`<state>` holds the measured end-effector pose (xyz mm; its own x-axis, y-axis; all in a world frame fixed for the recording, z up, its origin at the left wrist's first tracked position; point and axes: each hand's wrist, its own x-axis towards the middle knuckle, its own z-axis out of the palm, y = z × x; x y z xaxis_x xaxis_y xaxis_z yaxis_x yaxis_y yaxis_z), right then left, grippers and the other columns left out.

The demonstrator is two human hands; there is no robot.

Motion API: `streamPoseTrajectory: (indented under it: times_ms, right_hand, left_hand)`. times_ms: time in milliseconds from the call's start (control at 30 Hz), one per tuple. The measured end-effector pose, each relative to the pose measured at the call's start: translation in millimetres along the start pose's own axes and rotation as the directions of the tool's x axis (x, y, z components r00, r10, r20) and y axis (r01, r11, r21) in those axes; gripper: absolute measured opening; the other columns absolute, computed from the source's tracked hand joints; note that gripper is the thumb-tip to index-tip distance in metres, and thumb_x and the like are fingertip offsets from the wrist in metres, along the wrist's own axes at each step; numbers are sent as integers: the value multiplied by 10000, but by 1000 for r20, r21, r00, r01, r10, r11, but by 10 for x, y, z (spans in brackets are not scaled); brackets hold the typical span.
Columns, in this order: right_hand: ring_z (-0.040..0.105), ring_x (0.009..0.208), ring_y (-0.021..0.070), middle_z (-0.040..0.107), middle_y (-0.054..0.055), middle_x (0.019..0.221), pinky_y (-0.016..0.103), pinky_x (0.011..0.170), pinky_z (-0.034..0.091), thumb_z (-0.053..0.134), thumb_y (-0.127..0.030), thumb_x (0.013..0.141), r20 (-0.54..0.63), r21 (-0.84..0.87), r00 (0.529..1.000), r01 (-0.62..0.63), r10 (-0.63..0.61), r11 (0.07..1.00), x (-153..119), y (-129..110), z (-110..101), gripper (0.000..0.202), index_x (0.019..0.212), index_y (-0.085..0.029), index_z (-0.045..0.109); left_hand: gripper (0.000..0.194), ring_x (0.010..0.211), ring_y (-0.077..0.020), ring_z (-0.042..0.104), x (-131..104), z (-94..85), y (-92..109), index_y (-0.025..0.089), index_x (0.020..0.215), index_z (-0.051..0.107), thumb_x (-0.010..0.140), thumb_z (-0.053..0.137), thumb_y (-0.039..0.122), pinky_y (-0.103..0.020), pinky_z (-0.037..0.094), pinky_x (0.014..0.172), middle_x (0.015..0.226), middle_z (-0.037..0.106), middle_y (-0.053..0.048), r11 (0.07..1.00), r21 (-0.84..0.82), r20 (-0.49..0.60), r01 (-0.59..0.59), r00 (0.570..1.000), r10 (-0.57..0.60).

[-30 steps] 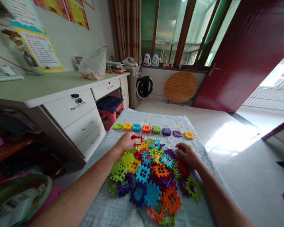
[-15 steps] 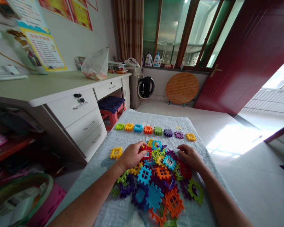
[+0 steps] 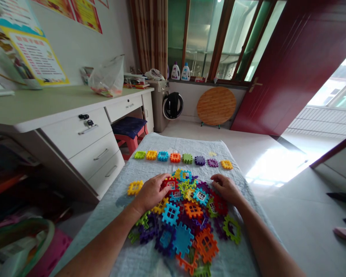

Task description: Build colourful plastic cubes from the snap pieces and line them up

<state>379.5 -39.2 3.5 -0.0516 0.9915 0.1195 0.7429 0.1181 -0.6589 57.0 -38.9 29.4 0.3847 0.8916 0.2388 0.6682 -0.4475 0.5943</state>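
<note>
A heap of colourful notched plastic tiles lies on a cloth-covered table (image 3: pixel 109 215). At its left edge my left hand (image 3: pixel 152 191) has its thumb and fingers on a red tile (image 3: pixel 170 185). My right hand (image 3: pixel 225 187) rests at the heap's right edge, fingers bent and apart, nothing seen in it. Orange tiles (image 3: pixel 207 245), a blue tile (image 3: pixel 183 239) and a green frame tile (image 3: pixel 232 229) lie nearest me. Beyond the heap runs a row of several tiles, from a lime one (image 3: pixel 140 154) to a yellow one (image 3: pixel 227 164). One yellow tile (image 3: pixel 135 187) lies apart on the left.
A desk (image 3: pixel 60 100) with drawers stands at the left, a red stool (image 3: pixel 129 134) beside it. Farther back are a washing machine (image 3: pixel 158 105), a round wooden board (image 3: pixel 216 105) and a dark red door (image 3: pixel 268 69). A pink basket (image 3: pixel 56 244) is at the lower left.
The whole view has shifted slightly, so things appear farther left. Both hands keep about the same places at the heap, my left hand still on the red tile.
</note>
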Motion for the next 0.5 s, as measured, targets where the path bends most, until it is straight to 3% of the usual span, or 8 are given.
streamPoseTrajectory:
  times_ms: [300, 433, 500]
  right_hand:
    - [467, 493, 102, 526, -44, 604, 231, 477, 370, 515, -330, 746, 64, 214, 993, -107, 96, 971, 107, 223, -47, 270, 950, -170, 591]
    - [526, 570, 139, 569, -8, 617, 267, 569, 419, 514, -302, 733, -75, -113, 996, -64, 55, 992, 314, 341, -296, 215, 866, -180, 630]
    - [575, 717, 178, 642, 49, 791, 308, 688, 447, 519, -271, 723, -177, -280, 984, -52, 2, 959, 445, 418, -429, 241, 909, -178, 640]
  left_hand:
    - [322, 994, -203, 600, 2, 0, -51, 225, 1133, 560, 813, 553, 261, -332, 466, 893, 1103, 629, -55, 1000, -9, 0, -25, 1000, 25]
    - [318, 991, -206, 586, -1, 5, -56, 219, 1143, 553, 827, 537, 251, -335, 463, 892, 1071, 613, -59, 1000, 4, -6, -30, 1000, 30]
    - [318, 991, -207, 580, -2, 7, -57, 218, 1146, 550, 830, 533, 246, -341, 459, 895, 1061, 606, -59, 999, 4, -8, -35, 999, 35]
